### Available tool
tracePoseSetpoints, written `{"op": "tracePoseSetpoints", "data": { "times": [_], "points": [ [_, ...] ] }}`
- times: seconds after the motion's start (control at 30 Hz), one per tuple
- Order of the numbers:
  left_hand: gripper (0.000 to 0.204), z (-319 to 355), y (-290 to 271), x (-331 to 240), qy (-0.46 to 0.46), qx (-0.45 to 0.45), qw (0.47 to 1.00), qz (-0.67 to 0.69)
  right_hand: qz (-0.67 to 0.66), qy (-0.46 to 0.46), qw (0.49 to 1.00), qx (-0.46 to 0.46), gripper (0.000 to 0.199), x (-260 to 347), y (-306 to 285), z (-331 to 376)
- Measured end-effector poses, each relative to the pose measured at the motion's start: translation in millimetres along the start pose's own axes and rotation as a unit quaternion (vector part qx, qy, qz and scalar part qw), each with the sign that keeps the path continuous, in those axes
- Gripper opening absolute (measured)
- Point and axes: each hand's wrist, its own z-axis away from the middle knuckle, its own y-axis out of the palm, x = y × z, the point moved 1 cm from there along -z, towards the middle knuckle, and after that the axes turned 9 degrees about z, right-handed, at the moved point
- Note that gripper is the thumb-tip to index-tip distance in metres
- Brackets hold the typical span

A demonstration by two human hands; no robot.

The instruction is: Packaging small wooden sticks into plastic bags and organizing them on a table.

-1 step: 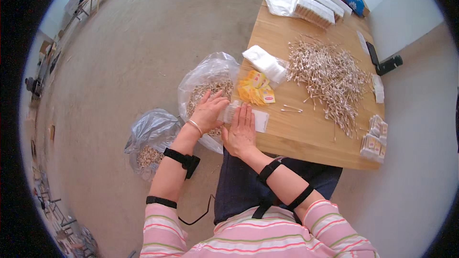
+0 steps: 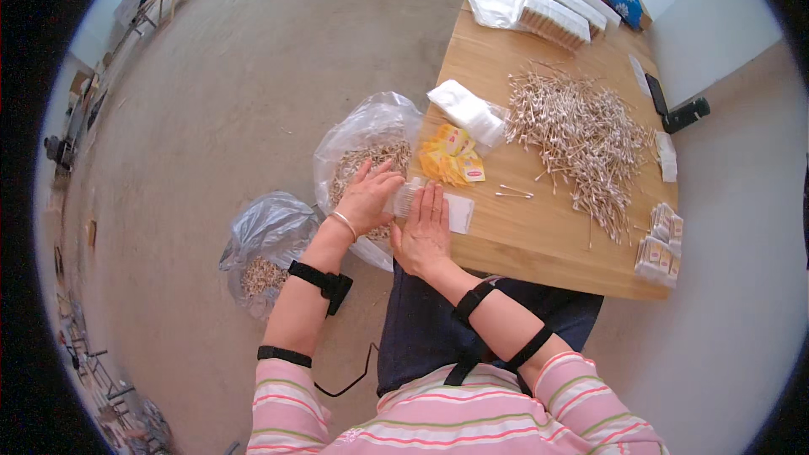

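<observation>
The right hand [image 2: 424,232] lies flat over part of a small clear packet [image 2: 407,196], so its contents cannot be made out, nor whether the left hand [image 2: 367,196] has a grip on it. The counter [image 2: 539,240] runs past the top edge, and the sticks in the heap [image 2: 581,139] are too small to tell apart.

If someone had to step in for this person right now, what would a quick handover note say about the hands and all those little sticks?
Left hand: fingers on a small clear packet at the near left edge of the wooden table, seemingly gripping it.
Right hand: lying flat against the same packet, beside a white slip.
Things: a big loose heap of cotton swabs mid-table; two stray swabs nearer the hands; yellow sachets; filled small packs at the near right edge; two clear bags of swabs on the floor at left.
Done: some packs look filled.
Left: most swabs remain loose in the heap.
</observation>
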Motion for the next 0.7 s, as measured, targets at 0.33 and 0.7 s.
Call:
{"op": "tracePoseSetpoints", "data": {
  "times": [0.33, 0.7],
  "points": [
    [0.094, 26, 8, 41, -0.102, -0.101, 0.984, 0.107, -0.075, 0.009, 0.997, -0.010, 0.091, 24, 8, -14],
    [0.022, 10, 51, 24, -0.276, -0.216, 0.707, 0.615, -0.037, 0.003, 0.999, 0.026, 0.093, 25, 11, -16]
  ]
}}
